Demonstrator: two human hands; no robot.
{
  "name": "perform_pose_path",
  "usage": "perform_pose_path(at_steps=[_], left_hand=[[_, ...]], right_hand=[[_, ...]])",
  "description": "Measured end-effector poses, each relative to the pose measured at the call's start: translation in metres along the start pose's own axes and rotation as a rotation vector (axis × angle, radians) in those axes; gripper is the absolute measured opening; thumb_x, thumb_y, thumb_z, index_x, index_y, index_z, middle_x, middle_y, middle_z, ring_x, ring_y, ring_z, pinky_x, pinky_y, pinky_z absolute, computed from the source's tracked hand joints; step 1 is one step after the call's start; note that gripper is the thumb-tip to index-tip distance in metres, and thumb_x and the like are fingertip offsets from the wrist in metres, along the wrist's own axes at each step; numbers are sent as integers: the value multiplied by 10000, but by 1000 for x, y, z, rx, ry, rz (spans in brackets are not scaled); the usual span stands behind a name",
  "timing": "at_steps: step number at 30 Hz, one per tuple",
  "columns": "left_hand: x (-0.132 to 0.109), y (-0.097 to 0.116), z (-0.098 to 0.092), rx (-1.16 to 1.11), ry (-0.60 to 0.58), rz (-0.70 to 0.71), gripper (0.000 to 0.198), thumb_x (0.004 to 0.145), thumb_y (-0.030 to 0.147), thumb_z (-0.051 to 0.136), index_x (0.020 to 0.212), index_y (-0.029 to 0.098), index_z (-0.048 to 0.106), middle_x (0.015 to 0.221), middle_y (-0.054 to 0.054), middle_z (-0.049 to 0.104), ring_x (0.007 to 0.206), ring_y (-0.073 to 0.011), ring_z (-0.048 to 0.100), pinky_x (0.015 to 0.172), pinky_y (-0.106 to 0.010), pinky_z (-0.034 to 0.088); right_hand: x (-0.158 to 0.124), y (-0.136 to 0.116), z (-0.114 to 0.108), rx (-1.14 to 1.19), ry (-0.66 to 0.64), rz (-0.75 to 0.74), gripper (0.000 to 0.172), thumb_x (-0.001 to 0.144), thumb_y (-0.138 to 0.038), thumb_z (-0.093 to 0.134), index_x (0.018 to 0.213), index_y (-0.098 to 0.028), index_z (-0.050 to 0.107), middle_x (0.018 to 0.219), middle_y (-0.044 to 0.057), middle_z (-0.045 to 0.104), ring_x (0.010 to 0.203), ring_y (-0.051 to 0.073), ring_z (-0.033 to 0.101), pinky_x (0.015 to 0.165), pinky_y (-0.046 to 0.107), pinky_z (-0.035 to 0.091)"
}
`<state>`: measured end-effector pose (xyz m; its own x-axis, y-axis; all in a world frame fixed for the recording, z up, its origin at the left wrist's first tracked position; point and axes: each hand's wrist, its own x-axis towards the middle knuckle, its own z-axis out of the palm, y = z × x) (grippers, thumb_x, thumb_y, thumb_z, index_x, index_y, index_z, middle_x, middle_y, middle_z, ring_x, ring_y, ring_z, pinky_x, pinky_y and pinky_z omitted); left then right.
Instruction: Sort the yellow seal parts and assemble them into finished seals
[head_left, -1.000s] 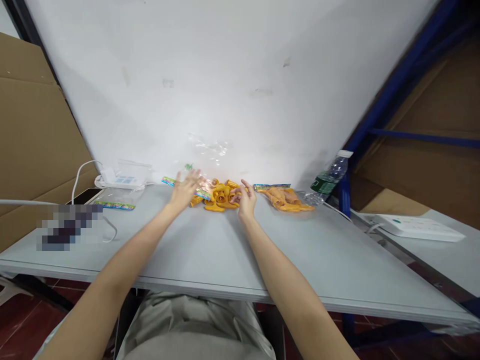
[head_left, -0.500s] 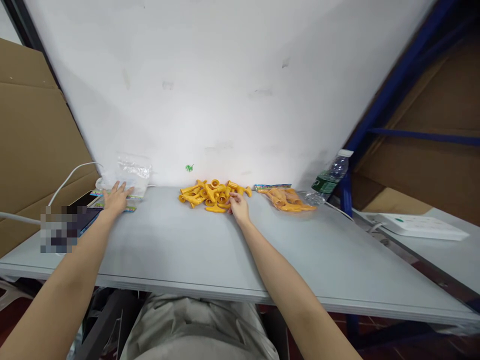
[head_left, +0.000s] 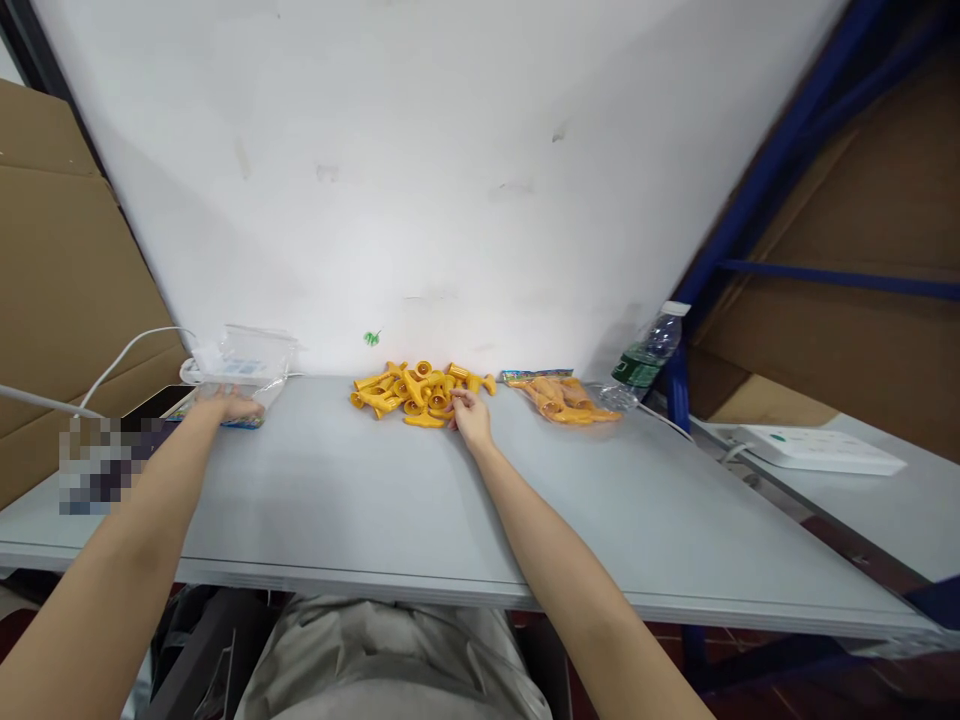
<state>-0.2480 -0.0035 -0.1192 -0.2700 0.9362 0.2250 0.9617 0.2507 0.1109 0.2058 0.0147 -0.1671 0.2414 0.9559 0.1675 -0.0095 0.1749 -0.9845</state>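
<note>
At the left of the table, my left hand [head_left: 231, 406] is bent among the clear plastic bags [head_left: 259, 352], its fingers closed on a bag and partly covered by the film. A coloured printed strip [head_left: 244, 423] shows just under that hand. In the middle lies a heap of yellow plastic pieces [head_left: 416, 388], several with hollow round cups and curved ends. My right hand [head_left: 471, 416] rests at the heap's right edge with fingertips pinched together; anything between them is too small to make out.
A filled clear bag of orange-yellow pieces [head_left: 559, 396] lies right of the heap. Behind it a plastic bottle [head_left: 649, 355] leans near the blue frame [head_left: 679, 385]. A white power strip [head_left: 821, 449] sits far right. Cardboard [head_left: 67, 270] and a white cable [head_left: 124, 362] stand at the left.
My left hand has gone from spread fingers on top of the bags to bent fingers partly under the film, and the bag has shifted. My right hand stays beside the heap.
</note>
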Motion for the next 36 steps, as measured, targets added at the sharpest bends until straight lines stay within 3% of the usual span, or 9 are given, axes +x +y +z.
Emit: perform_pose_path(at_steps=[3, 5, 12, 17, 23, 27, 31, 36], left_hand=[[-2, 12, 3, 114, -237, -100, 706, 719, 591, 641, 1257, 134, 644, 1512, -187, 418, 1418, -459, 287, 1101, -719, 165], [-7, 21, 6, 174, -283, -111, 694, 833, 539, 500, 1395, 134, 525, 1587, -159, 277, 1483, -404, 151, 1137, -692, 110], [-19, 36, 27, 99, -142, -125, 660, 929, 351, 218, 1517, 64, 301, 1606, -177, 179, 1505, -353, 75, 1146, -692, 49], [-17, 39, 32, 45, -54, -159, 650, 947, 378, 209, 1514, 80, 315, 1611, -180, 178, 1508, -350, 65, 1142, -688, 10], [-21, 43, 29, 52, 19, -124, 701, 950, 475, 258, 1517, 66, 297, 1602, -210, 193, 1492, -382, 130, 1132, -696, 71], [-26, 49, 25, 83, 59, -53, 681, 963, 459, 268, 1517, 64, 288, 1601, -212, 198, 1493, -359, 146, 1144, -666, 98], [-30, 58, 22, 120, 97, 51, 639, 966, 432, 302, 1516, 108, 308, 1597, -197, 228, 1486, -347, 185, 1149, -663, 76], [-33, 80, 22, 108, 138, 209, 583, 962, 347, 318, 1511, 150, 329, 1595, -161, 257, 1486, -311, 206, 1158, -646, 23]], right_hand=[[0, 0, -1, 6, -12, 4, 189, 706, -203, 511, 874, -197, 596, 565, -61, 591, 317, 95, 444, 355, 237, 371], [0, 1, -1, 5, -22, 9, 187, 708, -207, 517, 878, -201, 595, 577, -55, 591, 332, 94, 444, 358, 232, 369], [-1, 1, -2, -25, -31, 21, 193, 713, -205, 511, 887, -214, 596, 601, -48, 596, 351, 91, 455, 368, 224, 386], [0, 0, -1, -40, -23, 27, 196, 720, -215, 491, 887, -208, 593, 596, -49, 595, 337, 95, 459, 366, 232, 388], [-3, -4, 0, 37, 17, 33, 167, 751, -240, 497, 891, -203, 579, 588, -51, 604, 310, 93, 437, 344, 232, 349], [7, -7, -9, 182, 203, 12, 158, 814, -341, 508, 884, -204, 546, 576, -50, 594, 319, 99, 440, 347, 241, 359], [26, -4, -35, 384, 442, 86, 222, 849, -440, 526, 819, -226, 474, 558, -66, 563, 347, 90, 454, 359, 220, 378], [43, 0, -65, 552, 515, 186, 311, 945, -464, 383, 730, -245, 333, 532, -86, 476, 377, 66, 443, 416, 172, 439]])
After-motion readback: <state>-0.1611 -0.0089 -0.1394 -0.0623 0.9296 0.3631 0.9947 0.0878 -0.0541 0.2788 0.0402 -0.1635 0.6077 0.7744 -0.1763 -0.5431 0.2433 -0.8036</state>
